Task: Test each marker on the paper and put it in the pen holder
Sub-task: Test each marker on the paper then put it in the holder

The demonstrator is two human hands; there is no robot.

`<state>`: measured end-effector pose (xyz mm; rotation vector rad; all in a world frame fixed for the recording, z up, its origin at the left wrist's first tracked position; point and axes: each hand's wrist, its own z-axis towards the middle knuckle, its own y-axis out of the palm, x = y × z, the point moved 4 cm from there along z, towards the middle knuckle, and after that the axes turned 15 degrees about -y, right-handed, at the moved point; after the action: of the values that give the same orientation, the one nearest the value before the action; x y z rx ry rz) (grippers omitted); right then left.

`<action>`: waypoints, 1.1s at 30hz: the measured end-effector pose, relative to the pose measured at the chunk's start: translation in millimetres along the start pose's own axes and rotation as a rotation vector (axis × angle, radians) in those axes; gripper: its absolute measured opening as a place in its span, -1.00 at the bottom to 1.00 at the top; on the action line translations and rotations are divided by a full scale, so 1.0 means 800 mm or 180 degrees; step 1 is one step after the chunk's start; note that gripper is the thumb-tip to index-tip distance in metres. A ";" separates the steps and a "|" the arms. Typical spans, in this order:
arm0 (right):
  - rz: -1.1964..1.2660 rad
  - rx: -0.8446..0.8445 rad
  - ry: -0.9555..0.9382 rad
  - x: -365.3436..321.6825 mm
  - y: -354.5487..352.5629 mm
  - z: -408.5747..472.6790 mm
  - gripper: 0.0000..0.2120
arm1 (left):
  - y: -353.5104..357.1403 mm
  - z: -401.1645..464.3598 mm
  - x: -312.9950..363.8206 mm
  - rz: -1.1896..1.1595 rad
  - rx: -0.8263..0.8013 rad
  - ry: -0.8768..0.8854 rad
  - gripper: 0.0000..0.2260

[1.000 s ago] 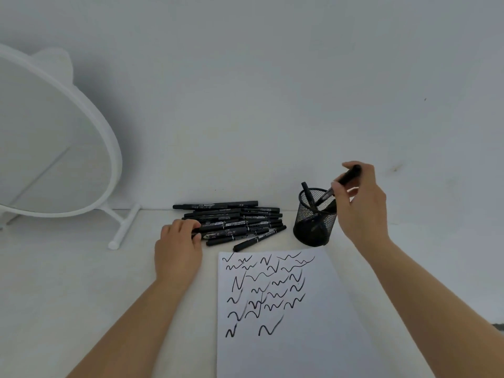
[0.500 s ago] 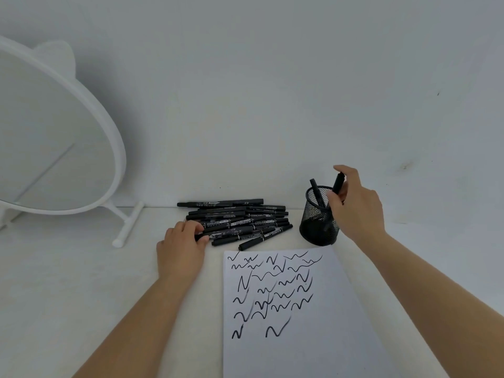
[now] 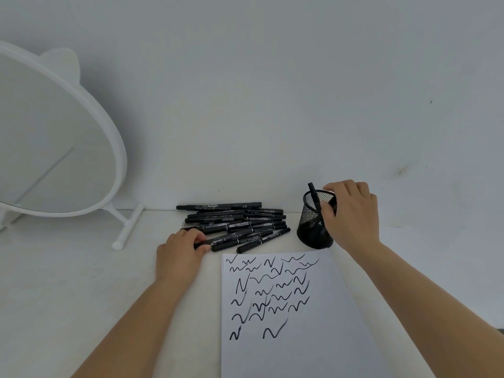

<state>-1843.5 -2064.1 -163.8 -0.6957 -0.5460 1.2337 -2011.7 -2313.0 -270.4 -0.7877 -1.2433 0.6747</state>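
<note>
Left hand [image 3: 180, 252] pinches a marker [image 3: 218, 240]; right hand [image 3: 350, 214] grips pen holder [image 3: 313, 222].

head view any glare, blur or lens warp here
Head view: soft, even light, no glare, faint shadows; wide-angle warp bows the round white-framed mirror; black mesh pen holder and scribbled white paper look sharp; both forearms stretch toward the edges.

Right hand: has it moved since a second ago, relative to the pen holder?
Yes. The right hand has come down from above the pen holder to its rim, and the marker it held is no longer visible in it.
</note>
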 end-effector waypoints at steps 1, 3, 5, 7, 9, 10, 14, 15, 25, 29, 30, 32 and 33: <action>0.0032 0.0148 -0.0015 -0.003 -0.006 -0.003 -0.78 | -0.001 -0.001 0.001 0.0013 -0.0024 0.0056 -0.84; 0.0088 0.0444 -0.0072 -0.014 -0.021 -0.012 -0.79 | -0.005 -0.003 0.002 -0.0118 -0.0126 0.0178 -0.84; 0.0181 0.0713 -0.0206 -0.027 -0.036 -0.024 -0.79 | -0.015 -0.008 -0.001 -0.0499 -0.0234 0.0201 -0.85; 0.0463 0.0815 -0.0355 -0.040 -0.047 -0.037 -0.82 | -0.030 -0.016 -0.001 -0.0931 -0.0202 0.0149 -0.88; 0.1257 0.0402 -0.0155 -0.052 -0.048 -0.049 -0.89 | -0.046 -0.029 0.011 -0.1310 -0.0112 0.0152 -0.92; 0.1813 0.0013 0.0090 -0.059 -0.044 -0.054 -0.91 | -0.053 -0.040 0.021 -0.1487 -0.0129 0.0204 -0.95; 0.3671 -0.0992 0.0996 -0.103 -0.031 -0.081 -0.93 | -0.067 -0.104 0.066 -0.1750 -0.0563 0.0613 -0.77; 0.3934 -0.0966 0.1161 -0.111 -0.031 -0.088 -0.94 | -0.064 -0.121 0.073 -0.1680 -0.0731 0.0732 -0.77; 0.5312 -0.0789 0.2984 -0.134 -0.043 -0.149 -0.68 | -0.085 -0.199 0.083 -0.0476 -0.0765 0.1650 -0.88; 0.5236 -0.0924 0.3057 -0.130 -0.049 -0.153 -0.68 | -0.090 -0.219 0.086 0.0351 -0.0220 0.2067 -0.72; 0.5200 -0.0905 0.3018 -0.125 -0.052 -0.152 -0.65 | -0.092 -0.224 0.087 0.0331 -0.0210 0.2160 -0.72; 0.5148 -0.0882 0.2919 -0.116 -0.056 -0.151 -0.60 | -0.092 -0.229 0.089 0.0242 -0.0387 0.2098 -0.75; 0.5114 -0.0902 0.2864 -0.115 -0.057 -0.152 -0.58 | -0.090 -0.230 0.090 0.0176 -0.0538 0.2005 -0.77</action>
<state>-1750.1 -2183.3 -213.4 -1.9617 0.8367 2.0163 -1815.1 -2323.7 -196.3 -1.0756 -0.7077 0.3218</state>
